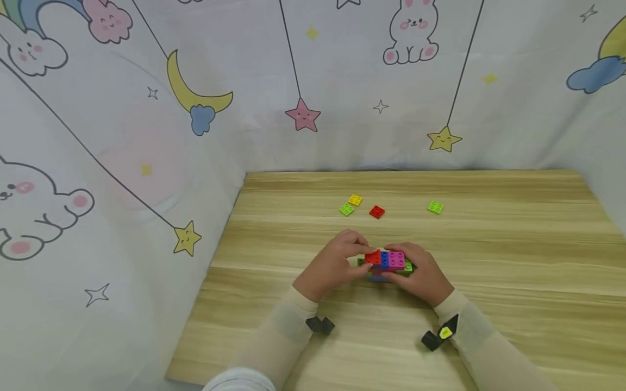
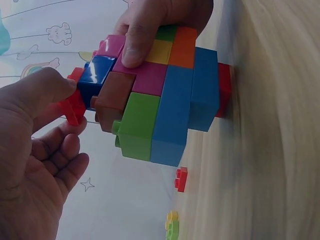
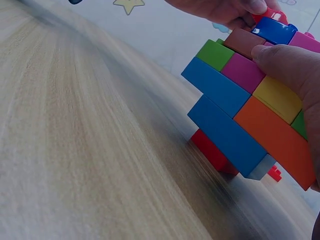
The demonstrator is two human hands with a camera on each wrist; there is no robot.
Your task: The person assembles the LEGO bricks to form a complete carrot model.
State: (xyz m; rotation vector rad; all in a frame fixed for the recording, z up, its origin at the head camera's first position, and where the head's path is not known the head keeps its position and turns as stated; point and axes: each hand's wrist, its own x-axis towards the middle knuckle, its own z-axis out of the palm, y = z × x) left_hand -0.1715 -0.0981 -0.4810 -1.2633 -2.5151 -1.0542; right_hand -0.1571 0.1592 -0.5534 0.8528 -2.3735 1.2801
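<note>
A stack of toy building bricks (image 2: 172,120) in blue, green, brown, yellow, orange and pink stands on the table, with a red brick at its base. My right hand (image 1: 421,276) grips the stack from the right, its thumb against the near face in both wrist views. At the top left, my left hand (image 1: 337,262) pinches a red brick (image 2: 75,105) between thumb and fingers. That brick touches or nearly touches the dark blue brick (image 3: 275,31) beside it; whether it is pressed down fully, I cannot tell. The stack's far side is hidden.
Behind the stack on the wooden table (image 1: 513,233) lie loose flat bricks: a yellow one (image 1: 355,200), a green one (image 1: 346,209), a red one (image 1: 376,212) and, farther right, another green one (image 1: 436,207). A patterned white curtain (image 1: 352,146) hangs behind the table.
</note>
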